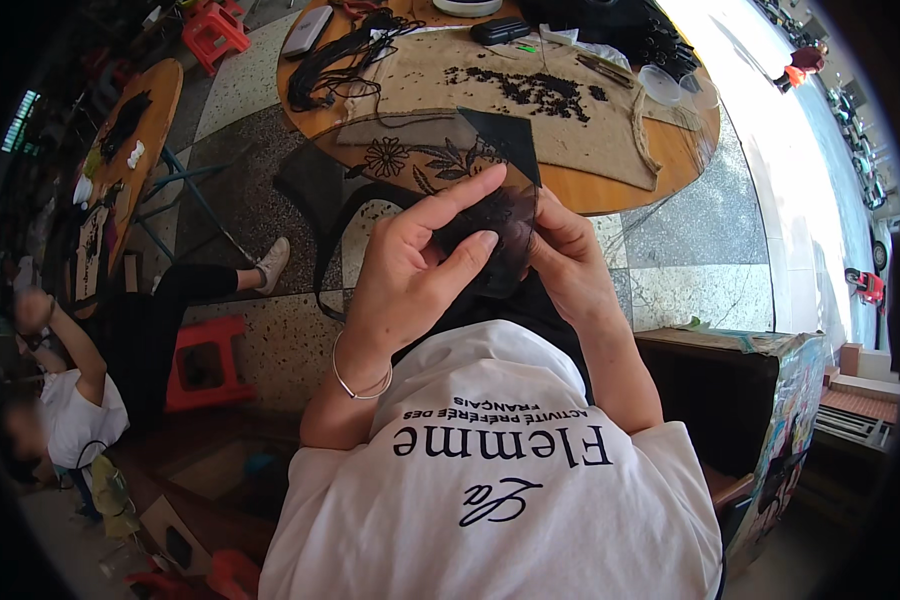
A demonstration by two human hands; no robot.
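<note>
Between my hands, in front of my chest, is a piece of sheer black mesh fabric (pixel 500 225) with dark embroidered flowers and leaves. Its far part reaches over the near edge of the round wooden table (pixel 685 190), and a dark strap (pixel 355 215) hangs off at the left. My left hand (pixel 420 245) grips the gathered mesh between thumb and fingers, index finger extended along it. Pinching the mesh's right side is my right hand (pixel 573 262), its fingertips partly hidden behind the folds. Whether a needle is in those fingertips I cannot make out.
A tan cloth (pixel 420 75) on the table carries scattered small black beads (pixel 545 95). Around it are black cords (pixel 345 65), a dark case (pixel 500 30), scissors (pixel 605 68) and clear plastic cups (pixel 660 85). At left, another person (pixel 80 400) sits near a red stool (pixel 208 362).
</note>
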